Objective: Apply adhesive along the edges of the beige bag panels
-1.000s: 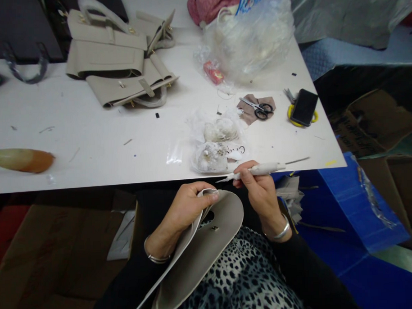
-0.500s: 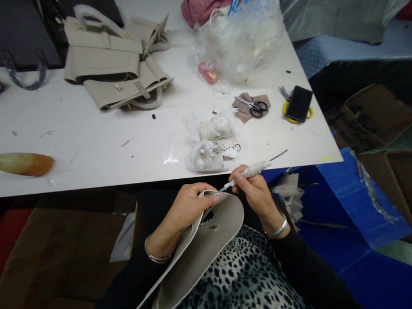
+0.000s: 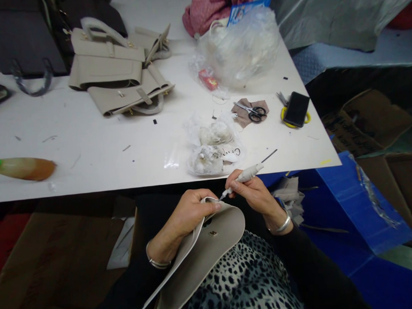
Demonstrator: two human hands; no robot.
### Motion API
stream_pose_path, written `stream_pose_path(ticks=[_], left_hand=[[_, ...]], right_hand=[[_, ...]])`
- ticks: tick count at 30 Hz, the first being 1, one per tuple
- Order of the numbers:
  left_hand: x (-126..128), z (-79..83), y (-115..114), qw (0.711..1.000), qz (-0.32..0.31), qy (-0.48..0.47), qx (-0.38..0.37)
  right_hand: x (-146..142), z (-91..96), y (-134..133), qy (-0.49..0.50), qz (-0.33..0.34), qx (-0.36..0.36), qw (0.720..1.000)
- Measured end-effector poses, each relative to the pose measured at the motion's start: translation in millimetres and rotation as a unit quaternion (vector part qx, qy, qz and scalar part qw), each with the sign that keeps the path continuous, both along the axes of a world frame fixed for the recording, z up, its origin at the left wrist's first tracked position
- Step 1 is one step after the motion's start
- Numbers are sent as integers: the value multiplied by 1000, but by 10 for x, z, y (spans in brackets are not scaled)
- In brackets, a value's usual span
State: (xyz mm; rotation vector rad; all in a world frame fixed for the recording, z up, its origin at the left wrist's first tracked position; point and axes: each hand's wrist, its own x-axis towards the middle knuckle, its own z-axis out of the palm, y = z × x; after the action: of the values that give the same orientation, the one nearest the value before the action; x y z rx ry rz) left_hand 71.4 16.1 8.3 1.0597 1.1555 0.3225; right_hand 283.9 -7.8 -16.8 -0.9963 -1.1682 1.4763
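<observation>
My left hand point(image 3: 188, 213) is closed on the upper edge of a beige leather bag flap point(image 3: 202, 249) that lies across my lap, thumb on the rim. My right hand point(image 3: 254, 193) pinches a thin white pen-like tool point(image 3: 243, 175), its tip touching the flap's edge just beside my left thumb. A small metal stud point(image 3: 213, 233) shows on the flap. Both wrists wear silver bangles.
The white table point(image 3: 91, 145) carries beige handbags point(image 3: 118, 67), small plastic bags of fittings point(image 3: 212, 149), scissors point(image 3: 252, 110), a black phone on a yellow ring point(image 3: 295, 110), a large clear plastic bag point(image 3: 239, 45) and an orange-brown bottle point(image 3: 24, 169). Cardboard boxes and blue sheeting point(image 3: 349, 199) lie at the right.
My right hand has tilted the tool from lying level near the table edge down to the flap's edge. The left hand has kept its hold.
</observation>
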Motion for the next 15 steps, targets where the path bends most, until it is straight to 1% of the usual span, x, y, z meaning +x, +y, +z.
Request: stream_pose_path(ticks=[7, 11, 13, 15], left_hand=[[-1, -29, -18, 1000, -17, -9, 4], [35, -44, -49, 999, -31, -38, -16], [40, -59, -52, 998, -22, -57, -34], [22, -78, -40, 996, 9, -68, -55]], right_hand=[[-54, 35, 101, -30, 40, 13, 999], [-112, 60, 138, -40, 72, -13, 997], [-146, 54, 139, -36, 67, -19, 997], [-182, 23, 125, -22, 34, -12, 999]])
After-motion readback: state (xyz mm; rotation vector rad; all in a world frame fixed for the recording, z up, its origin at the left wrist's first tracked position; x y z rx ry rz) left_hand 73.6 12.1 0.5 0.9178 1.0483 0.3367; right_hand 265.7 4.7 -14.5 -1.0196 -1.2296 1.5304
